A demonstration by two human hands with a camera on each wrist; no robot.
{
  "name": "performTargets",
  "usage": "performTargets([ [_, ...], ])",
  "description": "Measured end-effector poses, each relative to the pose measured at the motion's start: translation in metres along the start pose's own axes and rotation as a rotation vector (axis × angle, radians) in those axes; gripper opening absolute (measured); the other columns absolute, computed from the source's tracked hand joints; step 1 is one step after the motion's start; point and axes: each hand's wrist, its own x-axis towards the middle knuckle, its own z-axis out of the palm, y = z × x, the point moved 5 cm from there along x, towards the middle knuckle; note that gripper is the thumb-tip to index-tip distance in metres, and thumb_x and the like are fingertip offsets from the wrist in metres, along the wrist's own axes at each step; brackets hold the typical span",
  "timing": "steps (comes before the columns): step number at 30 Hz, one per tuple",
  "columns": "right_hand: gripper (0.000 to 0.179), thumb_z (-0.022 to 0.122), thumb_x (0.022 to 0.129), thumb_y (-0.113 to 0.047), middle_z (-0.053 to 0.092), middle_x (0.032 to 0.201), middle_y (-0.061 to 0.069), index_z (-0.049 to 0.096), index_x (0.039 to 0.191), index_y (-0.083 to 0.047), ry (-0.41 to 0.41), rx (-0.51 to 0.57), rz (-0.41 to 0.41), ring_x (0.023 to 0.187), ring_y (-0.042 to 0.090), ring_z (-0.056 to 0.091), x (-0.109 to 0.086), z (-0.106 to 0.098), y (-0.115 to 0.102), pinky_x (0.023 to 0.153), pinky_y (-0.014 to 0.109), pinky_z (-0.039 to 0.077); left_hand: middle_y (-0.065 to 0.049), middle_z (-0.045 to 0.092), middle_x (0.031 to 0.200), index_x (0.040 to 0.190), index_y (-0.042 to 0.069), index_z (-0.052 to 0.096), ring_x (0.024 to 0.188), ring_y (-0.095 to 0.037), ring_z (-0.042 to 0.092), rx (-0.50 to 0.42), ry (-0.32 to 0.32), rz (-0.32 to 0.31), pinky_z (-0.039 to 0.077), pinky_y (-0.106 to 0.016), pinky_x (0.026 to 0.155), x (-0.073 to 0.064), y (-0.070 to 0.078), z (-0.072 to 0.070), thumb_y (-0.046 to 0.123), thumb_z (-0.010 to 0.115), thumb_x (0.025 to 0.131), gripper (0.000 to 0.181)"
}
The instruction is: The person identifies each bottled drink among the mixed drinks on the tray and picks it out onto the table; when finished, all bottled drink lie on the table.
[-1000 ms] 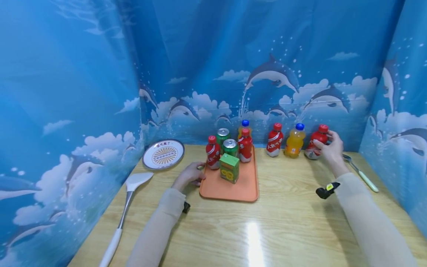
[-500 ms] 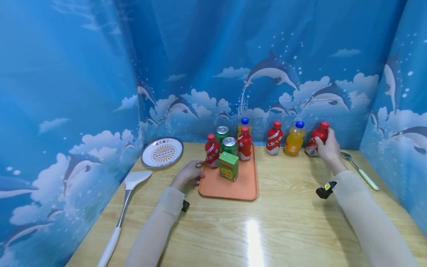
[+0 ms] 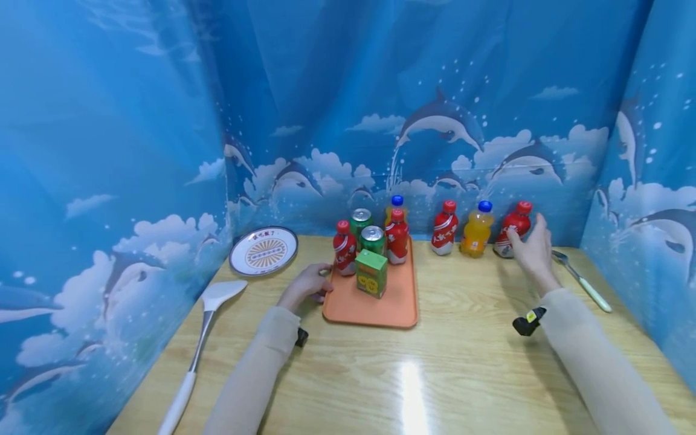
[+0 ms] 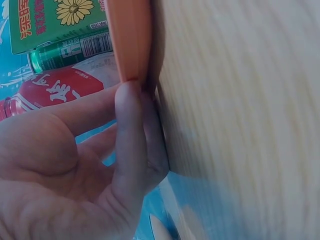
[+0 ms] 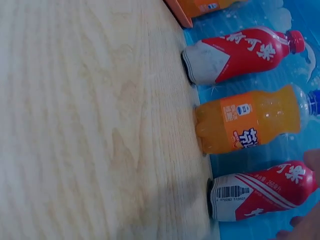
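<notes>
My left hand [image 3: 311, 284] pinches the left rim of an orange tray [image 3: 391, 308]; in the left wrist view its fingertips sit at the tray edge [image 4: 131, 40]. On the tray stand two red cola bottles [image 3: 345, 251], two green cans [image 3: 373, 241], a green drink carton [image 3: 372, 275] and an orange soda bottle [image 3: 396, 203], partly hidden at the back. At the right, my right hand [image 3: 534, 254] is spread around a red cola bottle [image 3: 513, 226], its thumb overlapping the bottle in the head view and its other fingers standing off the side. This bottle [image 5: 260, 192] stands upright.
Left of that bottle stand an orange soda bottle [image 3: 476, 232] and another red cola bottle [image 3: 444, 229]. A green-handled spoon [image 3: 589, 287] lies far right. A patterned plate [image 3: 263, 251] and a white-handled spatula [image 3: 201, 338] are at left. A printed blue curtain [image 3: 337, 90] backs the table.
My right hand's fingers have come away from the red cola bottle at the right, which stays in its spot. The left hand holds its place at the tray.
</notes>
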Motion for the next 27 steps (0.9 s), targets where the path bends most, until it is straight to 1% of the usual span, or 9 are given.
performTargets([
  [3, 0.089, 0.044, 0.108, -0.049, -0.001, 0.176, 0.025, -0.008, 0.170, -0.011, 0.056, -0.008, -0.045, 0.161, 0.052, 0.010, -0.007, -0.002, -0.007, 0.130, 0.072, 0.015, -0.020, 0.066, 0.116, 0.159, 0.005, 0.043, 0.071, -0.014, 0.062, -0.004, -0.004, 0.002, 0.058, -0.020, 0.055, -0.001, 0.003, -0.002, -0.005, 0.067, 0.088, 0.076],
  [6, 0.087, 0.047, 0.108, -0.048, 0.001, 0.177, 0.023, -0.003, 0.171, -0.013, 0.096, -0.028, -0.119, 0.161, 0.050, 0.010, -0.015, -0.001, -0.017, 0.130, 0.071, 0.015, -0.020, 0.066, 0.114, 0.159, 0.005, 0.043, 0.070, -0.014, 0.062, -0.013, -0.008, 0.002, 0.058, -0.020, 0.055, -0.002, 0.003, -0.002, -0.006, 0.066, 0.088, 0.076],
  [11, 0.085, 0.053, 0.106, -0.047, 0.011, 0.176, 0.020, 0.007, 0.171, -0.018, 0.152, -0.062, -0.264, 0.157, 0.049, 0.021, -0.030, 0.002, -0.037, 0.124, 0.073, 0.026, -0.019, 0.065, 0.113, 0.159, 0.004, 0.042, 0.069, -0.013, 0.062, -0.014, -0.013, 0.005, 0.057, -0.020, 0.054, -0.002, 0.001, -0.001, -0.006, 0.066, 0.089, 0.075],
  [14, 0.083, 0.056, 0.106, -0.045, 0.016, 0.176, 0.019, 0.013, 0.171, -0.017, 0.175, -0.064, -0.342, 0.157, 0.047, 0.023, -0.037, 0.006, -0.050, 0.124, 0.073, 0.027, -0.020, 0.065, 0.113, 0.159, 0.005, 0.043, 0.069, -0.013, 0.062, -0.016, -0.014, 0.004, 0.057, -0.020, 0.054, -0.002, 0.001, 0.000, -0.006, 0.066, 0.089, 0.075],
  [17, 0.082, 0.056, 0.106, -0.045, 0.017, 0.176, 0.017, 0.015, 0.170, -0.015, 0.166, -0.052, -0.390, 0.159, 0.046, 0.021, -0.043, 0.011, -0.063, 0.127, 0.073, 0.021, -0.019, 0.064, 0.113, 0.159, 0.006, 0.043, 0.069, -0.013, 0.061, -0.017, -0.012, -0.003, 0.057, -0.020, 0.053, 0.000, 0.000, 0.000, -0.006, 0.066, 0.089, 0.075],
  [19, 0.081, 0.056, 0.106, -0.044, 0.019, 0.175, 0.017, 0.015, 0.170, -0.016, 0.151, -0.041, -0.402, 0.159, 0.046, 0.022, -0.047, 0.016, -0.072, 0.127, 0.073, 0.021, -0.017, 0.063, 0.112, 0.159, 0.007, 0.043, 0.069, -0.013, 0.061, -0.017, -0.011, -0.008, 0.056, -0.019, 0.053, 0.000, 0.000, 0.000, -0.006, 0.065, 0.089, 0.075],
  [24, 0.080, 0.059, 0.105, -0.043, 0.031, 0.169, 0.020, 0.017, 0.170, -0.022, 0.114, -0.008, -0.436, 0.151, 0.048, 0.036, -0.057, 0.031, -0.094, 0.120, 0.077, 0.031, -0.015, 0.062, 0.109, 0.160, 0.007, 0.043, 0.068, -0.013, 0.060, -0.011, -0.010, -0.012, 0.056, -0.019, 0.053, 0.000, 0.000, -0.001, -0.006, 0.065, 0.090, 0.074],
  [27, 0.079, 0.060, 0.105, -0.042, 0.040, 0.162, 0.022, 0.018, 0.170, -0.024, 0.094, 0.001, -0.482, 0.145, 0.046, 0.043, -0.062, 0.044, -0.106, 0.116, 0.075, 0.038, -0.016, 0.062, 0.109, 0.159, 0.007, 0.043, 0.068, -0.013, 0.060, -0.006, -0.009, -0.014, 0.056, -0.019, 0.053, 0.000, 0.000, -0.001, -0.006, 0.065, 0.090, 0.074],
])
